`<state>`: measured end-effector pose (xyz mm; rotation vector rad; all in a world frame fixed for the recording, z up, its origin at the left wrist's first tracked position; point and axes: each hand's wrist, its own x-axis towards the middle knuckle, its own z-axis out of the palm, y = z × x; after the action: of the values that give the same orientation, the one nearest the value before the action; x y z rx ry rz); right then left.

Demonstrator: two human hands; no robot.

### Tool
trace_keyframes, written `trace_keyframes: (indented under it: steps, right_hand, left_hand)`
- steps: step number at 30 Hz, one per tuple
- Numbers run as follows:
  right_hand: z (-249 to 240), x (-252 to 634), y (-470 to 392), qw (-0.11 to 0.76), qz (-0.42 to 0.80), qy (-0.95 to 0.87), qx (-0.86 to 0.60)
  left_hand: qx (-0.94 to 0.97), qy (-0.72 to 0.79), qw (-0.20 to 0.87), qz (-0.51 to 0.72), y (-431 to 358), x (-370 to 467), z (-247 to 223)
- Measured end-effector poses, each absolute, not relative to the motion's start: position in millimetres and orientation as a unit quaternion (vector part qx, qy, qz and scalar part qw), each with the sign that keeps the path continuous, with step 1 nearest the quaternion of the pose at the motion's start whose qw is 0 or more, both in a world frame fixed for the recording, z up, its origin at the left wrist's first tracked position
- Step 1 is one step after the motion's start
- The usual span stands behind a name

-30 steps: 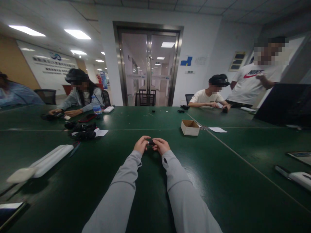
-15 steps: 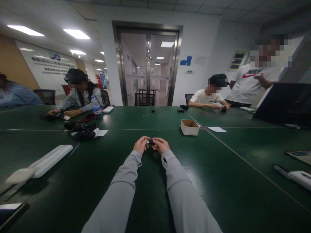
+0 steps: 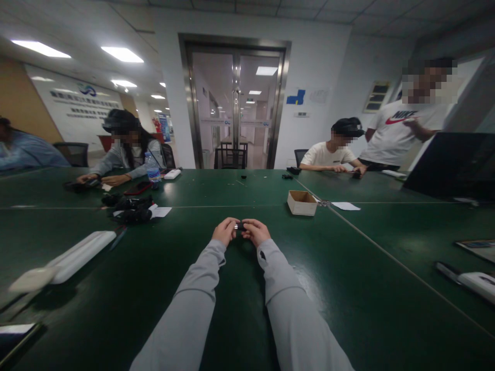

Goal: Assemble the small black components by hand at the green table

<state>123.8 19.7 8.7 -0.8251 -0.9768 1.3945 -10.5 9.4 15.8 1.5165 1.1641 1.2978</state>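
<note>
Just above the green table (image 3: 240, 288), both my hands meet at a small black object with a shiny silver part (image 3: 240, 226). It is too small and too covered by fingers for its kind to be told. My left hand (image 3: 224, 231) pinches the end where the silver shows. The black end sits between the fingertips of my right hand (image 3: 257, 232). Only a short middle stretch of the object is visible between the two hands.
An open cardboard box (image 3: 302, 203) stands ahead to the right, beside a white paper (image 3: 346, 206). On the left lie a white power strip (image 3: 83, 256) and black gear (image 3: 133, 208) near a water bottle (image 3: 152, 172). Several people are around the table; a dark monitor (image 3: 456, 165) stands right.
A little more of the silver part shows between my fingers. My hands have otherwise stayed in place. The standing person on the right has shifted their head slightly.
</note>
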Motion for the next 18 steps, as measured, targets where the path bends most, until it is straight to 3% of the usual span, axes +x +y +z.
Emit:
trace_keyframes:
  steps: [18]
  right_hand:
    - [8.4,124.0,19.1,0.582,0.607,-0.414,-0.348]
  left_hand:
    - [0.584,0.431,0.438,0.531,10.9,-8.5,13.5]
